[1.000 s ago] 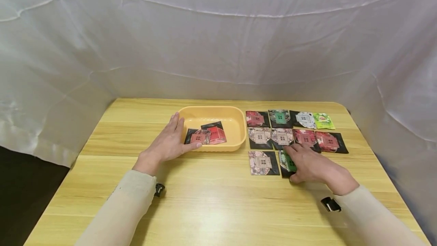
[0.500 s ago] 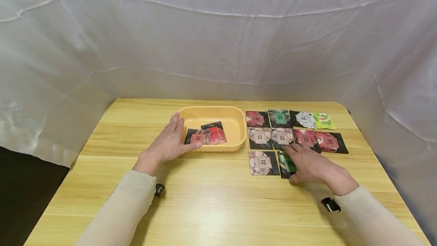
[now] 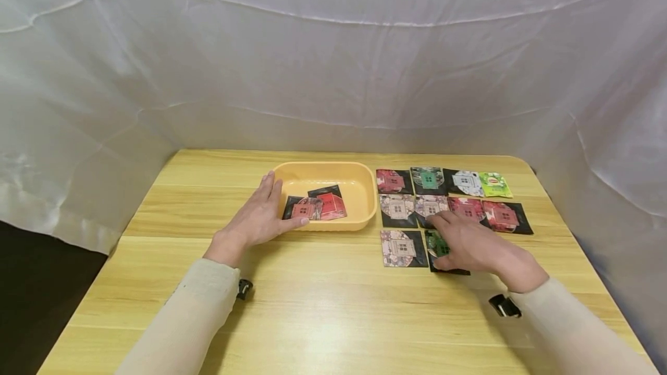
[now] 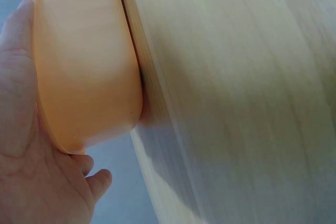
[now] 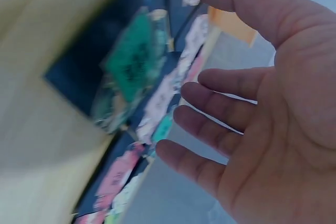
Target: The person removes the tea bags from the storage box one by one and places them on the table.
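Note:
My left hand [image 3: 252,219] rests against the left end of a yellow plastic tray [image 3: 359,225], thumb along the front rim and fingers straight by the side wall. Two sachets lie in the tray, a pinkish one [image 3: 303,210] overlapping a red one [image 3: 333,204]. Over a black sachet with a green label [image 3: 439,243] hovers my right hand [image 3: 476,247], partly hiding it. In the right wrist view the fingers are spread and relaxed, with a gap between them and that green-labelled sachet [image 5: 131,61].
Left of the green-labelled sachet lies a pale pink one [image 3: 400,249]. Several more sachets stand in two rows behind, including a bright green-yellow one [image 3: 495,184] at the far right. A pale cloth [image 3: 333,74] surrounds the wooden table [image 3: 312,305].
My right hand has lifted a little off the green-labelled sachet, and more of the sachet's front edge shows. The left hand and tray stay put.

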Available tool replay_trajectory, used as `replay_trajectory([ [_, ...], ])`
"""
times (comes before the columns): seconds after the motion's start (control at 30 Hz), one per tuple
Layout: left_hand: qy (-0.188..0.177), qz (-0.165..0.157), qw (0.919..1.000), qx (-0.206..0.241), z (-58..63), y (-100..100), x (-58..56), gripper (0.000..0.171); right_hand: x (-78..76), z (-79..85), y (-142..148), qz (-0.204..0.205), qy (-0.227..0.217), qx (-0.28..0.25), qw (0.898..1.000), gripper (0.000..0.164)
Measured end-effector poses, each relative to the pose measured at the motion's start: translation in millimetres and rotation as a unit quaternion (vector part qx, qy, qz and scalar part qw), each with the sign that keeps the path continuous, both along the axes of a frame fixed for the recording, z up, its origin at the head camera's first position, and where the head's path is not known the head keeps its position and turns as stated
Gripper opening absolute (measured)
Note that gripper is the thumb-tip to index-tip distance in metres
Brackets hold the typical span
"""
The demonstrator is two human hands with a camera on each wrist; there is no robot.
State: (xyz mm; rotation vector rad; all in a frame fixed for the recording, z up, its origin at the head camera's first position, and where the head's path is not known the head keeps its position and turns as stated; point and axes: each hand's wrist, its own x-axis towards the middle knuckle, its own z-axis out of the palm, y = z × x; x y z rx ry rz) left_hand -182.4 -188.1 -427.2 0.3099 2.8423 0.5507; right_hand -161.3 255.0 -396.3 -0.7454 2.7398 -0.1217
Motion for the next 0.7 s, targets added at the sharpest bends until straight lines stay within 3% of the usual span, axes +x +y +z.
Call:
replay_trajectory([
  [0.23,0.002,-0.001,1.0,-0.001,-1.0,0.0,-0.3,0.133,-14.9,21.0,-26.9,0.012,0.054,-0.024,0.998,0.077],
  [0.47,-0.002,0.001,1.0,0.002,-0.7,-0.1,-1.0,0.131,-33.7,36.7,-64.7,0.012,0.05,-0.048,0.998,0.074],
  [0.7,-0.004,0.005,1.0,0.006,-0.6,1.0,-0.4,0.134,-51.6,42.8,-107.1,0.063,0.076,-0.058,0.993,0.077],
])
